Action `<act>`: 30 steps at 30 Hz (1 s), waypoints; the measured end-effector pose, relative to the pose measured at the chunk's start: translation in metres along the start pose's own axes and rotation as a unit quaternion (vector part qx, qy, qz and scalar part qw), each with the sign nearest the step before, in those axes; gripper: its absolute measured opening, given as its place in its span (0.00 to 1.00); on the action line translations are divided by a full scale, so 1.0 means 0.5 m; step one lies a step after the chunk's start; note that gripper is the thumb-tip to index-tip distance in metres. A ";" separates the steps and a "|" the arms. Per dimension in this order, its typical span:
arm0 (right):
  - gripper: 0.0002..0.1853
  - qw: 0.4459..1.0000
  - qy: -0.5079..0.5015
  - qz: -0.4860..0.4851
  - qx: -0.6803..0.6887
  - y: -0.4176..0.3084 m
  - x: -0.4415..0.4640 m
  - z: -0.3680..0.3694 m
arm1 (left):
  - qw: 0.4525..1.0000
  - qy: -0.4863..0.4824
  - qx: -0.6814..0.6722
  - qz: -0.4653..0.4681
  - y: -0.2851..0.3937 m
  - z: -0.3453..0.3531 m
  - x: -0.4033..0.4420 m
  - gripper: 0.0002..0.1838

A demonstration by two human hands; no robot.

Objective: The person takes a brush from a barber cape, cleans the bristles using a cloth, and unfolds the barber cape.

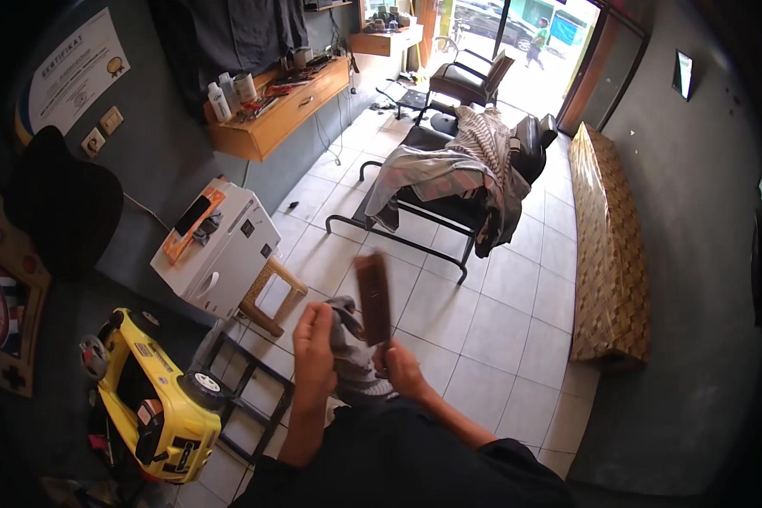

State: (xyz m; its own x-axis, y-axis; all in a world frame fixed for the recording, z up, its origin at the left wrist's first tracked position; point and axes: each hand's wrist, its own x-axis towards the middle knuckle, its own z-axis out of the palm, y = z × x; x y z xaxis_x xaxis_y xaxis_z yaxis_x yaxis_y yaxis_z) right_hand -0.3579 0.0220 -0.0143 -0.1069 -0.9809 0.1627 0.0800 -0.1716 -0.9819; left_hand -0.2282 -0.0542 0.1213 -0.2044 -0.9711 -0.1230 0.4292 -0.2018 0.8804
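Note:
In the lower middle of the head view, my left hand (315, 343) is closed on a crumpled grey cloth (352, 360) that hangs down beside it. My right hand (402, 371) is wrapped round the lower end of a brown brush-like thing (372, 296) with a long flat rectangular head. It stands nearly upright just right of the cloth, and motion blur hides its finer detail. Whether the brown thing touches the cloth I cannot tell.
Ahead stands a black reclining chair (432, 193) draped with a striped cloth (483, 140). A white cabinet (229, 245), wooden stool (275, 296) and yellow toy car (157, 398) are left. A wooden shelf (288, 110) holds bottles. A long patterned box (605, 254) lines the right wall.

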 end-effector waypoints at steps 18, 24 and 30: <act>0.19 0.918 0.104 0.194 -0.329 0.237 -0.071 -0.090 | 0.999 0.036 -0.026 -0.027 0.007 -0.015 -0.009 0.10; 0.11 0.982 0.135 -0.049 -0.126 -0.039 -0.006 0.007 | 0.996 0.064 -0.049 -0.020 -0.009 -0.007 0.004 0.15; 0.11 0.941 -0.068 -0.106 -0.313 0.070 -0.023 -0.015 | 0.997 -0.055 -0.030 -0.045 0.013 -0.013 -0.005 0.08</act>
State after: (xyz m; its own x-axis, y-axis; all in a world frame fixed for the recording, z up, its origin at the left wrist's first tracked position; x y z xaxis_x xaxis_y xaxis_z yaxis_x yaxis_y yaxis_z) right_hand -0.3615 0.0280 -0.0512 0.0766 -0.9406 0.3306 -0.5324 -0.3190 -0.7841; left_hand -0.2192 -0.0539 0.1241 -0.3389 -0.9293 -0.1466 0.4551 -0.2984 0.8390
